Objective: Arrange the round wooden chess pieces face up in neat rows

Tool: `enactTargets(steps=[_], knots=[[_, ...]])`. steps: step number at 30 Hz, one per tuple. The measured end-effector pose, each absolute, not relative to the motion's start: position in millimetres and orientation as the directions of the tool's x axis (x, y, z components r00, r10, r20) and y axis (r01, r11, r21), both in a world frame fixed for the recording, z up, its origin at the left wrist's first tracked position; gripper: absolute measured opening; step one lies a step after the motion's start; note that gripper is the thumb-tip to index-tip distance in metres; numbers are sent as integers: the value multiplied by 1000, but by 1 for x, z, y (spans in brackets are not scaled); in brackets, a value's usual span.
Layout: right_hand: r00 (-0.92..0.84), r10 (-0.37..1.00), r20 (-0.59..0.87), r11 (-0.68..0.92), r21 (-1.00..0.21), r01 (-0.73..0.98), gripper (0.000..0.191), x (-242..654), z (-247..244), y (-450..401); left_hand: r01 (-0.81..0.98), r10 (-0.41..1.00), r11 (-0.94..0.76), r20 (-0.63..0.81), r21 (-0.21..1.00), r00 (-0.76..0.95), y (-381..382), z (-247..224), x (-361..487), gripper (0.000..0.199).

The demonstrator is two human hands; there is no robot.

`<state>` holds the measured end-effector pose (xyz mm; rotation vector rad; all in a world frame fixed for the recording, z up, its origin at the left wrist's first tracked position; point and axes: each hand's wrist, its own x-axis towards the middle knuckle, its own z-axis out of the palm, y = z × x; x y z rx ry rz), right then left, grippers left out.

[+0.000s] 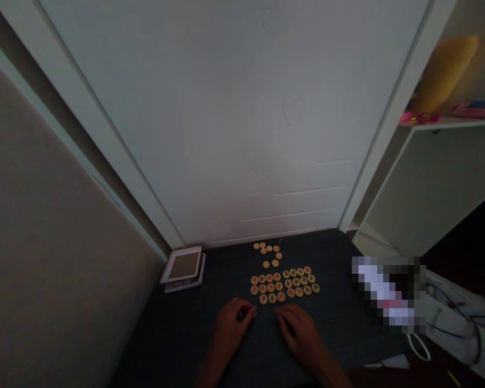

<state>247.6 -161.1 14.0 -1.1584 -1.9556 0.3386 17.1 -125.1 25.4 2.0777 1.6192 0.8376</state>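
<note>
My left hand [232, 321] is over the dark table, thumb and forefinger pinched together around what looks like a xiangqi piece [255, 312], mostly covered by the fingertips. To its right, my right hand [301, 330] rests with fingers curved and the thumb a little apart, nothing visible between them. Just beyond both hands, round wooden xiangqi pieces [279, 286] lie in three rows with red and black characters facing up. Farther back, several blank-looking xiangqi pieces [269, 248] are scattered loosely, no characters showing on them.
A small stack with a white-framed item [182, 264] on top sits at the table's back left. A white panel with heart reliefs [254, 183] rises behind the dark table [222, 269]. On the right are a blurred-out object [388, 293], cables and a shelf [448, 126].
</note>
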Motion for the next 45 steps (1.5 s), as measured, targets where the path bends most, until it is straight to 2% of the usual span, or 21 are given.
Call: enactTargets(steps=[8, 14, 21, 45], knots=[[-234, 818, 525, 547, -585, 599, 25, 248, 13, -162, 726, 920, -389, 285, 567, 270, -134, 31, 9, 17], [-235, 825, 514, 538, -585, 607, 25, 247, 11, -161, 719, 849, -526, 328, 454, 414, -129, 21, -1, 21], [-238, 836, 494, 526, -599, 604, 26, 247, 13, -162, 733, 816, -569, 364, 373, 448, -117, 15, 2, 27], [-250, 835, 490, 530, -594, 605, 25, 247, 10, -161, 727, 852, -510, 387, 459, 353, -117, 10, 6, 22]])
